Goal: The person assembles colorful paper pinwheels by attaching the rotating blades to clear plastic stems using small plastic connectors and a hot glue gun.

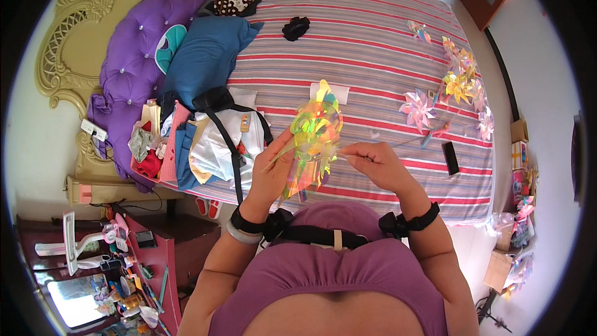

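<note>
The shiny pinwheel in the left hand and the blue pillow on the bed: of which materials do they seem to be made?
The pinwheel looks like thin plastic film, glossy and iridescent: it is see-through, with bright yellow and green reflections. The blue pillow seems covered in matte cloth, with soft folds; the exact fibre cannot be told.

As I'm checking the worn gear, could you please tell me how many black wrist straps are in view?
2: the left wrist strap, beside a pale bracelet, and the right wrist strap.
</note>
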`<state>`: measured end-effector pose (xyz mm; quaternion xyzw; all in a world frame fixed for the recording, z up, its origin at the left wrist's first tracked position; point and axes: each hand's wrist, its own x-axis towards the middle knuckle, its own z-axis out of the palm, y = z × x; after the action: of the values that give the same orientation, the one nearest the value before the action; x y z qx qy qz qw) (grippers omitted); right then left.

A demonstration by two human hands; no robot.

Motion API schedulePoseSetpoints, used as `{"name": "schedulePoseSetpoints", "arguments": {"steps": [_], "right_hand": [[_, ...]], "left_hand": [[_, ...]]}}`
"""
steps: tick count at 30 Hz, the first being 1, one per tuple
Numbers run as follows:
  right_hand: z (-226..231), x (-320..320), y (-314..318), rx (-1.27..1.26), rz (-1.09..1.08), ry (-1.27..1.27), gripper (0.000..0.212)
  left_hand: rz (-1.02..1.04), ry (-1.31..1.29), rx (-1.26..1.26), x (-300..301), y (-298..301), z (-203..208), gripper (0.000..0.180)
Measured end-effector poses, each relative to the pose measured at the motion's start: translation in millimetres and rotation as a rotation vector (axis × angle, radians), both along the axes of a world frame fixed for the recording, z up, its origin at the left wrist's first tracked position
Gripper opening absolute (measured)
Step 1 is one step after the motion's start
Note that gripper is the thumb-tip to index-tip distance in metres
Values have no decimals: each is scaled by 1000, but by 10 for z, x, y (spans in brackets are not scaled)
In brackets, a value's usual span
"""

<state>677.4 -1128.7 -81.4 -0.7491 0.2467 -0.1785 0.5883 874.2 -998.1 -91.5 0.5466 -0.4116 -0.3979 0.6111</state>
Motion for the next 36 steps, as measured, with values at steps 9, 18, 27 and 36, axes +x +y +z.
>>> {"name": "schedulePoseSetpoints", "arguments": {"steps": [9,18,27,36], "right_hand": [[-267,-22,75,-133,-96,-32,16],[-755,192,55,735,-140,-67,28],[-2989,171,-545,10,32,393,50],[-5606,-1162,-2252,-552,-154,781,41]], "left_hand": [[-218,133,102,-57,-19,64,47],[-137,-901,236,-129,-113,-459,17],[-258,-1137,946,195,573,-794,15],[-47,-699,1150,2,1116,-1650,31]]}}
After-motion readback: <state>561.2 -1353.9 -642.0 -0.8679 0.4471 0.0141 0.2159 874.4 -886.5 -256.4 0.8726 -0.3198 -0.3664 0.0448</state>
